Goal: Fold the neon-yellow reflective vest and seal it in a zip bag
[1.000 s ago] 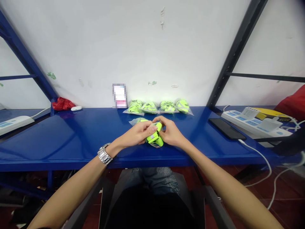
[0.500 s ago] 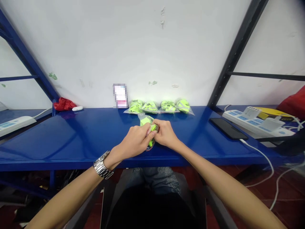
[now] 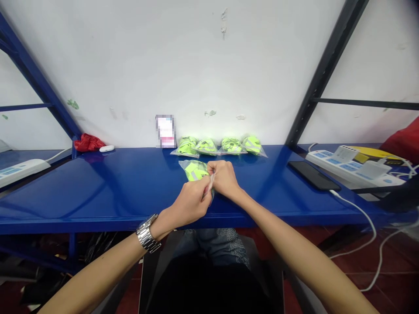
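Between my hands is a clear plastic bag (image 3: 195, 169) with folded bright yellow-green fabric and a grey stripe inside. My left hand (image 3: 193, 196), with a metal watch above its wrist, is closed on the bag's edge near the front. Against it, my right hand (image 3: 224, 178) pinches the same edge from the right side. Part of the bag lies hidden behind my fingers. Its far end points away to the left over the blue table (image 3: 131, 187).
Several similar filled bags (image 3: 231, 146) stand in a row by the wall. A blurred upright screen (image 3: 166, 131) is left of them. To the right lie a black phone (image 3: 313, 175) on a cable and a power strip (image 3: 353, 168). A red bundle (image 3: 88, 143) sits at left.
The bag has turned so its far end points more to the left. Yellow-green fabric that stuck out between my hands no longer shows there; the bag's edge is now pinched between them.
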{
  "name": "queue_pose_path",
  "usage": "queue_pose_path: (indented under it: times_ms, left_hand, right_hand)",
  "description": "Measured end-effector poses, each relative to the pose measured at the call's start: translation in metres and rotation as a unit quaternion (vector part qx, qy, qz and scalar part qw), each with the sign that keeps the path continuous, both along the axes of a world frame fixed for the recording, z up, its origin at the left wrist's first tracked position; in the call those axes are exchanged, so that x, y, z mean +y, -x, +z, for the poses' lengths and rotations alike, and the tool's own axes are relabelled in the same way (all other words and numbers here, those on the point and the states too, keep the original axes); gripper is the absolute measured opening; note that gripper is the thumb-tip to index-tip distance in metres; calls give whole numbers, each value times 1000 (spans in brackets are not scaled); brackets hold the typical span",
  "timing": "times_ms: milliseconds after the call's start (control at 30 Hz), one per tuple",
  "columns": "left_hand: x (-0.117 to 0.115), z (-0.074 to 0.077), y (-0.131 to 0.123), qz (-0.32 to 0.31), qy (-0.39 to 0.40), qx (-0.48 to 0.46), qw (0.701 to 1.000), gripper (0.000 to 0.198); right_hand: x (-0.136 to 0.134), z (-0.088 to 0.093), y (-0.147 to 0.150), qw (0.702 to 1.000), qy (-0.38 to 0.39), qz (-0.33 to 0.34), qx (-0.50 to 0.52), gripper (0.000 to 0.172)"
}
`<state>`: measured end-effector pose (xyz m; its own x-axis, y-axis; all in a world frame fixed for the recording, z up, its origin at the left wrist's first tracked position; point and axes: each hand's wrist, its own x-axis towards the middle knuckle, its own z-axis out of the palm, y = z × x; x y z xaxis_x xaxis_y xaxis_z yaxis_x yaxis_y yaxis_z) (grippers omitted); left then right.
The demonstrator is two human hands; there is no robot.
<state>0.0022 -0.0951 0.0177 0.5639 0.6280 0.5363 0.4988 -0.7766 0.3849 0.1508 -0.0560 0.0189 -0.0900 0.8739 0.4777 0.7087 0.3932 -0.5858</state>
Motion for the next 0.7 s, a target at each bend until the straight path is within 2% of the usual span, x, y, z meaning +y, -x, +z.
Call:
queue_pose_path:
  times_ms: [67,133,267,400,467,600,700]
  left_hand:
    - [4,2,1,-6,17,0,1000,23]
    - [7,6,2,3,59,-15,998,23]
    - [13,14,4,35,151,-89,984,26]
    - [21,17,7,84,145,-154,974,30]
    - [24,17,7,96,134,-169,972,31]
    - [29,15,6,100,145,-189,966,31]
    - [31,15,7,98,162,-217,958,30]
  right_hand:
    - [3,3,-5,998,-13,60,-4,14]
    - [4,8,-10,996,-13,89,-2,14]
    - [0,14,-24,983,29,174,43,16]
    - [-9,12,-31,958,103,257,68,26]
    - [-10,9,-30,950,120,275,85,24]
    - [-9,4,-22,956,88,258,110,22]
    - [-8,2,-16,934,141,272,186,26]
